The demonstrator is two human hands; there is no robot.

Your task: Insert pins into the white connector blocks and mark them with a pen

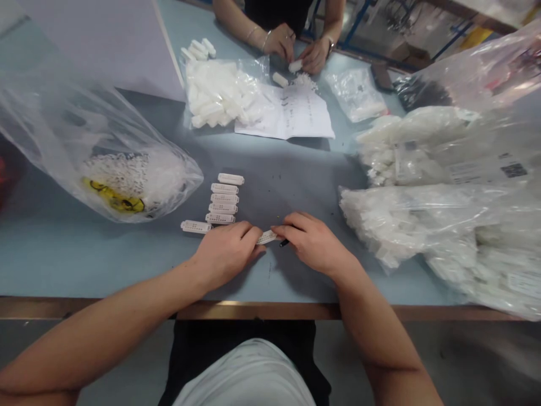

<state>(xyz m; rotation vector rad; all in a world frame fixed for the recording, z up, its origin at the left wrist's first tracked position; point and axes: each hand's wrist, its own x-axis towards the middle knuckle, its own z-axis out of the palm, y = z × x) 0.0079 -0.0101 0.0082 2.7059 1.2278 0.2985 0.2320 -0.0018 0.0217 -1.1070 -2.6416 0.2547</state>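
Observation:
Between my two hands, just above the table, is a small white plastic piece [267, 237] with rows of little holes. My left hand [226, 251] is closed on its left end, thumb and fingers pinching it. The fingers of my right hand [315, 242] are closed at its right end. From under the right fingers sticks the tip of a thin black object [284, 243]; its kind is hidden. Beyond my left hand, several similar white plastic pieces [225, 198] lie in a column. One more slotted white piece [195, 226] lies left of them, close to my left knuckles.
At left stands a clear bag [169, 175] of tiny white parts with a yellow strip. Several clear bags [393, 220] of white parts crowd the right. Across the table, a co-worker's hands [298, 51] handle a white piece behind a printed sheet [291, 121] and a bag of white pieces [220, 93].

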